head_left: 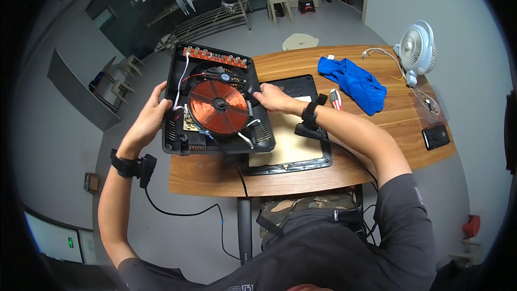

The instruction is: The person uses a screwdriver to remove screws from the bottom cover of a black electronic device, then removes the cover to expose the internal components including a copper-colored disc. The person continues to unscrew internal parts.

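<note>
Between my hands is the opened base of an induction cooker (263,139), tilted, held over the left part of the table. My left hand (148,123) grips its left edge, with the thumb over the rim. My right hand (273,98) is closed on its right edge. Inside sit a round copper coil (204,109), a fan, a circuit board and a red button board (215,57) along the far side. A black power cord (239,175) hangs from the base over the table's near edge. Partly beneath lies the cooker's top panel (291,140), its pale inner face up.
On the wooden table (377,140) lie a blue cloth (353,83), a red-and-grey handled tool (336,99), a clear plastic bag (429,104) and a small black box (435,137). A white fan (416,51) stands at the far right. Stools and a metal rack are beyond.
</note>
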`<act>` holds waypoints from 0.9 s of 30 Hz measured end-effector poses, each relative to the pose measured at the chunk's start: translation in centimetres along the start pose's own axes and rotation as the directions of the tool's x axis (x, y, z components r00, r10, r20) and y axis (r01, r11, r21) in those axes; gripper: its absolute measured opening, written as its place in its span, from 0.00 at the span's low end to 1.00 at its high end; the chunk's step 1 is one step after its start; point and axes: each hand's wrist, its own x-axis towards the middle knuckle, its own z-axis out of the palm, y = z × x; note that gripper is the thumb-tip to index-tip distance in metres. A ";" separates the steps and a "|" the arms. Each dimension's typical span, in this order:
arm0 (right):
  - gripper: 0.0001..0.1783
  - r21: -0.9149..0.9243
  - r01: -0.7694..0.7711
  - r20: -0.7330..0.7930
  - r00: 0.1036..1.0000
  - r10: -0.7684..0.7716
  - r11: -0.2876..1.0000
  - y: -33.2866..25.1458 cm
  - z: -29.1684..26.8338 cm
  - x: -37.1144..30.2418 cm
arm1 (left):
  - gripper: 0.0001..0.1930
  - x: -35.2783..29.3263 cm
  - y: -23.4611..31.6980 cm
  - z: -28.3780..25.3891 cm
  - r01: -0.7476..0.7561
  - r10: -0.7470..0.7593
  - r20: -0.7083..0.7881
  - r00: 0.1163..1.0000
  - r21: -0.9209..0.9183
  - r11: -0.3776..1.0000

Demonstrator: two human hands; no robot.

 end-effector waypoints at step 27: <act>0.15 -0.276 -0.144 0.053 0.985 0.164 0.950 7.2 -12.6 -11.2 | 0.34 6.7 -12.5 16.0 -0.086 -0.057 0.463 0.884 0.282 0.956</act>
